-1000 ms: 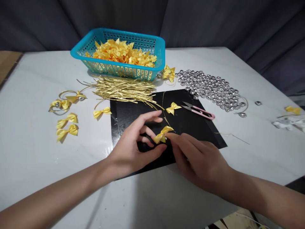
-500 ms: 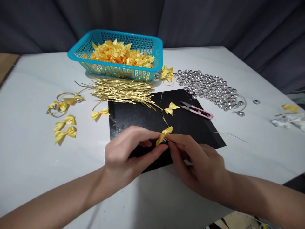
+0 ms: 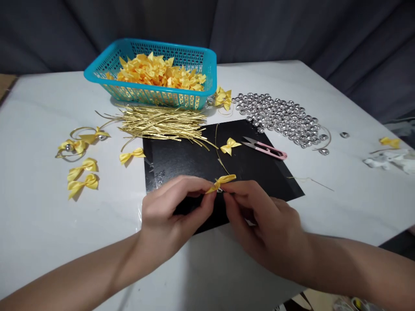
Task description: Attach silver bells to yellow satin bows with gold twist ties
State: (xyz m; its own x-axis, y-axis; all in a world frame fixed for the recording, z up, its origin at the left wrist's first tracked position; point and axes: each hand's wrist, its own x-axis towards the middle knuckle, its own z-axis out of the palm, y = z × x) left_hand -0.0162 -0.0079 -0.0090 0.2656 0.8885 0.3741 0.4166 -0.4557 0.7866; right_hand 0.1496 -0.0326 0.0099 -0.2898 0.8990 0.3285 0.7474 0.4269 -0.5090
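Note:
Above the black mat [image 3: 181,160], my left hand [image 3: 168,211] pinches a yellow ribbon bow [image 3: 224,180] by its left end, between thumb and fingers. The bow is tilted, its right loop sticking up over my right fingertips. My right hand [image 3: 266,216] is closed in a pinch right beside it, the index finger touching the bow's underside. A small silver bit [image 3: 219,190] shows under the bow between both hands. What the right fingertips grip is too small and covered to make out. Another yellow bow [image 3: 230,146] lies on the mat beyond my hands.
Pink-handled thread snips [image 3: 267,150] rest on the mat's right side. Behind it lie a bundle of gold ties [image 3: 158,123] and a blue basket [image 3: 155,89] of yellow bows. Silver beads [image 3: 282,116] spread at right. Loose bows [image 3: 82,185] lie at left.
The bow has turned from steep to flatter between my fingers, and my left fingers have shifted to its left end. The whole view has slid slightly.

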